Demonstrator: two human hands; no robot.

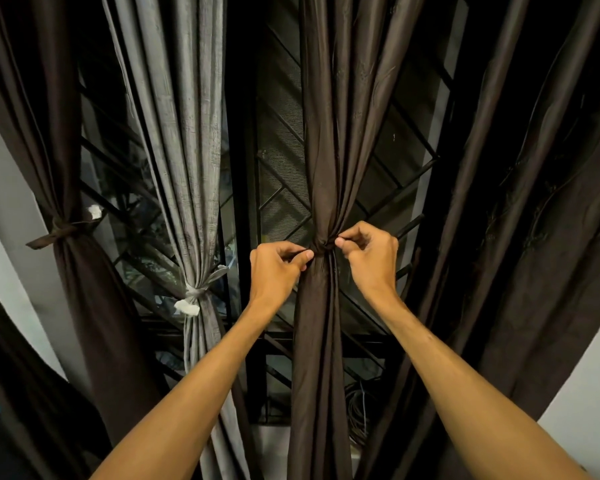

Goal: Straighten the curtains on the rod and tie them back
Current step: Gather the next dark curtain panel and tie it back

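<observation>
1. Brown curtain (321, 161) hangs at centre, gathered by a tie (321, 247).
2. Left hand (276, 268): fingers (300, 260) pinch the tie's left end.
3. Right hand (373, 258): fingers pinch its right end.

No text, label, brand, number or sign can be read anywhere in view (the dark brown satin curtain (321, 168), the grey textured curtain (187, 133) and the black metal window grille (400, 181) carry only plain surfaces).
</observation>
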